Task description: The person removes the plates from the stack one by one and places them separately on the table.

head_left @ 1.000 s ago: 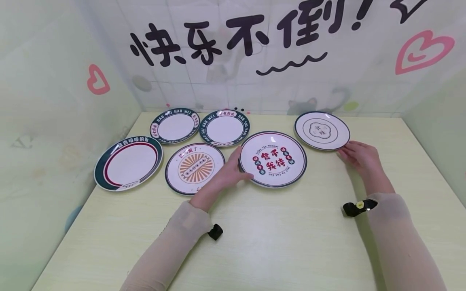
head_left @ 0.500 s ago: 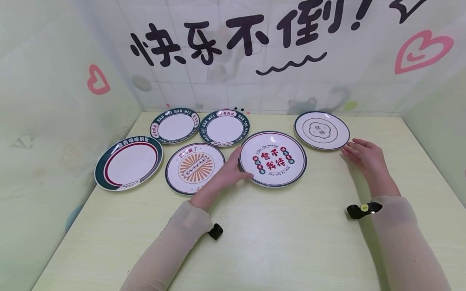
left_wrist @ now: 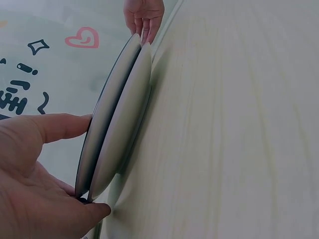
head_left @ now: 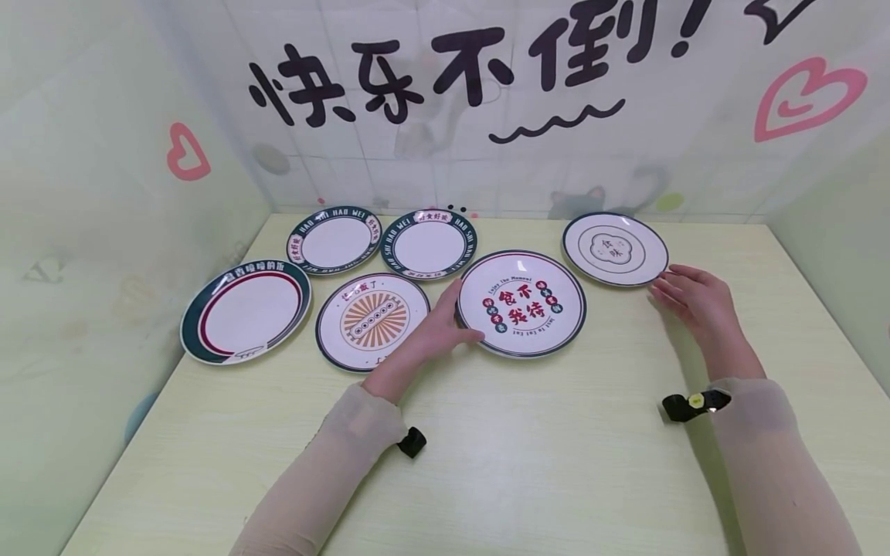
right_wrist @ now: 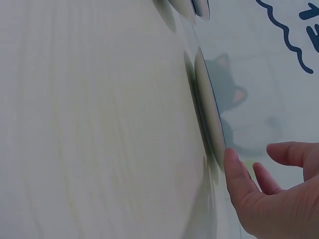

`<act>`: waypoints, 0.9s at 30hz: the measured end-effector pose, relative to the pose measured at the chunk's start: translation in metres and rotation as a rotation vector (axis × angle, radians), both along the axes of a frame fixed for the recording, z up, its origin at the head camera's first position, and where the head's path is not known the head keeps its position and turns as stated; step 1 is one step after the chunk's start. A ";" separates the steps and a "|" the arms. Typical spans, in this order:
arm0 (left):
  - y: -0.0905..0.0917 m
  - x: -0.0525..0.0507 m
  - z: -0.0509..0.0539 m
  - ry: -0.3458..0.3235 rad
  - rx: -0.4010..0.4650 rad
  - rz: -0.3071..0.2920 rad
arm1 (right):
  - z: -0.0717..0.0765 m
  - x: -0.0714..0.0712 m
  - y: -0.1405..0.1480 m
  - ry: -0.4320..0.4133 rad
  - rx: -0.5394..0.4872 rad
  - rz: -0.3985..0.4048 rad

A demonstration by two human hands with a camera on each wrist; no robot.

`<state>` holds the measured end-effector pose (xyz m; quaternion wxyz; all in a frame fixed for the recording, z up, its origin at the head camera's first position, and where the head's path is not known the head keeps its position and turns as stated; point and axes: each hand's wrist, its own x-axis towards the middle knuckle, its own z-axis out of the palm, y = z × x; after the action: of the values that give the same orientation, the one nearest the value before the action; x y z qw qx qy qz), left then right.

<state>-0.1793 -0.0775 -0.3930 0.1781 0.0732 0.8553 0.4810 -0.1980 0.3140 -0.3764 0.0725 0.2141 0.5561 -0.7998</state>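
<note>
My left hand (head_left: 445,324) holds the near left rim of a round white plate (head_left: 521,305) with red lettering and a dark blue edge, thumb in front and fingers behind. In the left wrist view, two curved plate undersides (left_wrist: 119,134) show close together, with fingers and thumb at their end. My right hand (head_left: 702,305) is at the right rim of a smaller white plate (head_left: 615,249) with a grey cloud-shaped emblem. In the right wrist view its fingers (right_wrist: 239,174) are spread loosely beside that plate's edge; whether a fingertip touches the rim is hard to tell.
Left of the hands lie a plate with an orange sunburst (head_left: 374,320), two green-rimmed plates (head_left: 334,241) behind it, and a bigger plate with green and red bands (head_left: 246,313). The pale wooden table (head_left: 528,463) meets a printed wall (head_left: 487,181) at the back.
My right hand has drawn back slightly to the right from the smaller plate's rim, then edged a little closer again. My left hand and the plates stay put.
</note>
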 end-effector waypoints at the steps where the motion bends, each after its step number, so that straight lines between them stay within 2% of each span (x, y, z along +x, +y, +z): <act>1: 0.000 0.000 0.000 -0.001 0.000 0.001 | 0.000 0.000 -0.001 0.003 0.001 0.005; 14: 0.000 0.003 0.003 -0.006 0.018 0.007 | -0.001 0.005 -0.011 0.073 -0.056 0.055; 22: 0.000 0.003 0.003 -0.011 0.015 0.007 | 0.000 0.006 -0.019 0.061 -0.002 0.081; 27: 0.000 0.001 0.002 -0.013 0.013 0.006 | -0.001 0.006 -0.023 0.083 0.003 0.107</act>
<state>-0.1780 -0.0773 -0.3906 0.1815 0.0687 0.8511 0.4877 -0.1917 0.2905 -0.3774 0.0918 0.1510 0.5703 -0.8022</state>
